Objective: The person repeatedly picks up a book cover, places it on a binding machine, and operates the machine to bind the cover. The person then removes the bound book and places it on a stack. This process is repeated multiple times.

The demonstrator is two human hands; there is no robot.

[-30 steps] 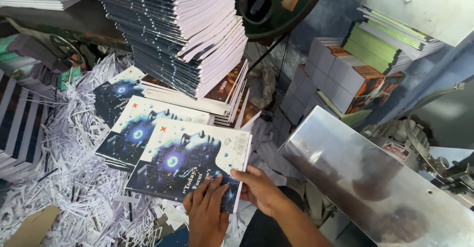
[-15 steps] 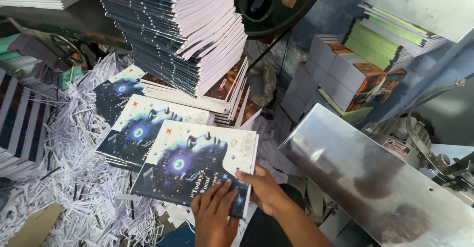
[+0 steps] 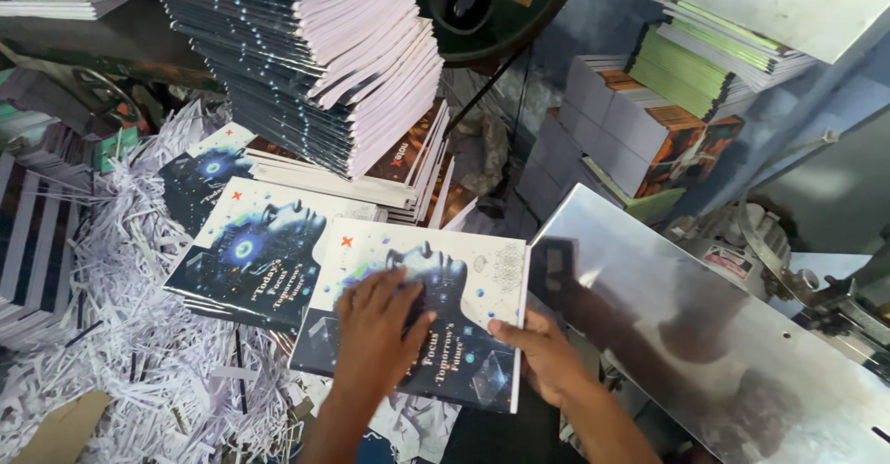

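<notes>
Right now, line by line
Left hand: the left hand (image 3: 375, 330) lies flat and spread, palm down, on the cover of the nearest booklet stack (image 3: 417, 311), fingers pointing away from the person toward the top of the cover
Right hand: the right hand (image 3: 542, 357) grips the stack's right edge low down, thumb on the cover, fingers curled under and out of sight, so it is closed on the stack
Where the stack is: directly ahead of both hands, at the bottom middle of the view, resting on paper shreds (image 3: 139, 371) and touching the overlapped corner of a second matching stack (image 3: 255, 251) to its left
Long axis: it runs from the person outward, tilted a little to the right at the far end; the near edge is lower left to lower right under the wrists
Nearer hand: both are on it; the left covers the middle, the right holds the side facing the metal plate (image 3: 705, 334)
Direction to the plate: the plate lies just to the right of the stack, its near corner beside the stack's top right corner
Behind: a third cover (image 3: 199, 172) and a tall leaning pile of booklets (image 3: 334, 65) sit farther out, well past the fingertips
Far right: trimmed blocks with green and orange covers (image 3: 667, 112) stand apart from the hands
</notes>
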